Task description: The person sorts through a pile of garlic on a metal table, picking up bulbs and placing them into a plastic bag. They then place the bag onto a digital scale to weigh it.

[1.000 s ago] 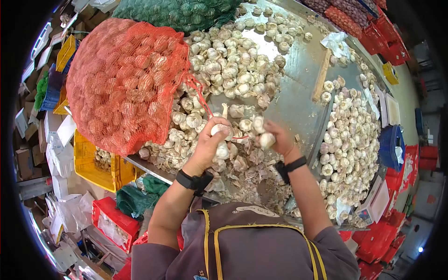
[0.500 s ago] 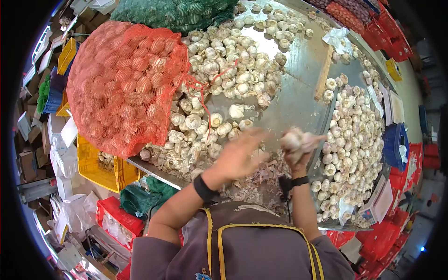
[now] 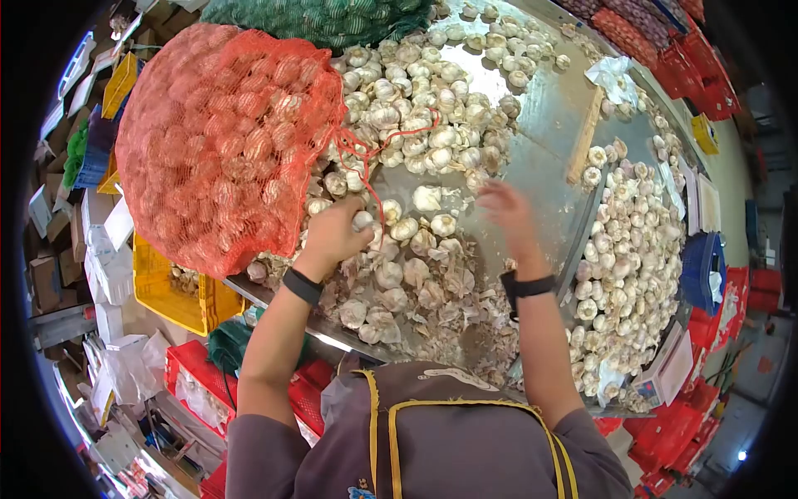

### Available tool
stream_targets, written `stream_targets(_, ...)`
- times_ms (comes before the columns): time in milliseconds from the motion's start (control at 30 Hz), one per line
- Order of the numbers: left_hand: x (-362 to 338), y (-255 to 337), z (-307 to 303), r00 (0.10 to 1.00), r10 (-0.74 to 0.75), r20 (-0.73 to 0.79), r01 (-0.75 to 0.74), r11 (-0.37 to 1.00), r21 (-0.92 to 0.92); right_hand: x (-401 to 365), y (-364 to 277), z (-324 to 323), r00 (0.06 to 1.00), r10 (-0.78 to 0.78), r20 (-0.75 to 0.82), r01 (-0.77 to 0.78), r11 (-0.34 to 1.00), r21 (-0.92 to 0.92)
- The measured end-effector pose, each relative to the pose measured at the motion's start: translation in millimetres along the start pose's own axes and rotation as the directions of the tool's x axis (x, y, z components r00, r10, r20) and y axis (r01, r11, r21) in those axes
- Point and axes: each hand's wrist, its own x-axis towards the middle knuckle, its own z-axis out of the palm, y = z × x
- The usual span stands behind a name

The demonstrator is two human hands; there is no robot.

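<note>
My left hand [image 3: 337,235] reaches into the loose garlic beside the red mesh sack [image 3: 233,150]. Its fingers are curled around a garlic bulb [image 3: 362,220]. Over the metal table [image 3: 532,158], right of the central garlic pile [image 3: 432,108], is my right hand [image 3: 509,212]. Its fingers are apart and slightly blurred, with nothing seen in them. A single bulb [image 3: 427,198] lies between the hands. Loose bulbs and papery skins [image 3: 449,316] cover the near part of the table.
A wooden strip [image 3: 585,137] and a metal divider stand left of the right-hand garlic heap [image 3: 632,249]. A green mesh sack [image 3: 316,21] is at the back. Beyond the edges are a yellow crate [image 3: 179,291] and a blue basket [image 3: 703,270].
My left hand has moved left to the bulbs by the red sack. My right hand has moved up and no longer holds the garlic it held before.
</note>
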Motion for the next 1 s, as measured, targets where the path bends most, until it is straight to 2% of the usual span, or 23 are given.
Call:
stream_targets(33, 1, -2, -1, 1.000, 0.002, 0.001, -0.002, 1.000, 0.004, 15, 6, 33, 0.997, -0.073, 0.034, 0.080, 0.924, -0.373)
stream_targets(67, 0, -7, -2, 0.982, -0.170, 0.081, 0.188, 0.861, -0.473, 28, 18, 54, 0.976, -0.182, 0.119, 0.217, 0.794, -0.567)
stream_targets(100, -2, -12, -2, 0.931, -0.279, 0.234, 0.346, 0.476, -0.809, 37, 28, 69, 0.938, -0.262, 0.226, 0.342, 0.607, -0.718)
stream_targets(133, -5, -17, -2, 0.861, -0.293, 0.415, 0.421, -0.047, -0.906, 40, 32, 81, 0.939, -0.257, 0.227, 0.340, 0.610, -0.716)
stream_targets(167, -6, -21, -1, 0.858, -0.298, 0.418, 0.422, -0.051, -0.905, 43, 35, 92, 0.948, -0.212, 0.238, 0.314, 0.499, -0.808)
stream_targets(233, -3, -31, -1, 0.890, -0.222, 0.399, 0.313, -0.338, -0.887, 42, 39, 99, 0.955, -0.158, 0.252, 0.294, 0.371, -0.881)
stream_targets(300, 18, -51, 18, 0.874, -0.267, 0.406, 0.362, -0.197, -0.911, 39, 40, 99, 0.945, -0.223, 0.239, 0.309, 0.373, -0.875)
stream_targets(333, 30, -44, 22, 0.911, -0.403, 0.087, 0.231, 0.323, -0.918, 39, 43, 93, 0.944, -0.217, 0.247, 0.314, 0.368, -0.875)
stream_targets(367, 40, -37, 27, 0.900, -0.353, -0.254, 0.121, 0.764, -0.634, 39, 45, 84, 0.985, -0.132, 0.109, 0.170, 0.669, -0.724)
stream_targets(400, 47, -28, 27, 0.899, -0.360, -0.251, 0.125, 0.757, -0.641, 38, 46, 74, 1.000, 0.000, 0.000, 0.000, 0.880, -0.476)
stream_targets(433, 53, -17, 23, 0.902, -0.299, -0.312, 0.200, 0.929, -0.311, 36, 40, 64, 1.000, 0.002, 0.003, -0.001, 0.876, -0.483)
stream_targets(467, 59, -11, 20, 0.912, -0.220, -0.346, 0.256, 0.964, 0.064, 35, 31, 54, 0.979, 0.192, 0.074, -0.178, 0.971, -0.161)
stream_targets(500, 68, -14, 25, 0.910, -0.223, -0.350, 0.258, 0.964, 0.058, 35, 25, 50, 0.919, 0.338, 0.202, -0.371, 0.914, 0.161)
stream_targets(533, 77, -18, 35, 0.965, -0.180, -0.191, 0.206, 0.970, 0.128, 33, 24, 58, 0.971, 0.175, 0.161, -0.146, 0.973, -0.177)
stream_targets(567, 83, -21, 46, 0.990, -0.137, -0.023, 0.139, 0.972, 0.191, 30, 23, 65, 0.972, 0.172, 0.158, -0.144, 0.974, -0.177)
stream_targets(633, 78, -11, 47, 0.985, -0.171, 0.038, 0.161, 0.968, 0.191, 18, -2, 95, 0.979, 0.121, 0.166, 0.038, 0.688, -0.725)
stream_targets(667, 70, -3, 39, 0.980, -0.198, -0.033, 0.200, 0.978, 0.065, 14, -1, 107, 0.980, 0.118, 0.160, 0.035, 0.691, -0.722)
stream_targets(733, 57, 3, 26, 0.958, -0.269, -0.104, 0.250, 0.954, -0.164, 7, 3, 126, 0.955, 0.039, 0.293, 0.268, 0.301, -0.915)
stream_targets(767, 53, -6, 26, 0.957, -0.271, -0.105, 0.253, 0.954, -0.158, 10, 6, 131, 0.954, 0.037, 0.296, 0.271, 0.306, -0.913)
stream_targets(833, 40, -14, 14, 0.887, -0.429, 0.173, 0.409, 0.552, -0.727, 17, 11, 142, 0.913, 0.241, 0.330, 0.297, 0.164, -0.941)
stream_targets(867, 23, -8, 1, 0.861, -0.289, 0.419, 0.451, 0.054, -0.891, 17, 11, 147, 0.910, 0.236, 0.340, 0.305, 0.171, -0.937)
stream_targets(900, 11, 3, -7, 0.854, -0.277, 0.441, 0.418, -0.139, -0.898, 18, 9, 150, 0.894, 0.319, 0.313, 0.292, 0.112, -0.950)
stream_targets(1000, -25, -17, 3, 0.879, 0.062, 0.473, 0.463, -0.351, -0.814, 19, 8, 141, 0.868, 0.400, 0.295, 0.264, 0.131, -0.956)
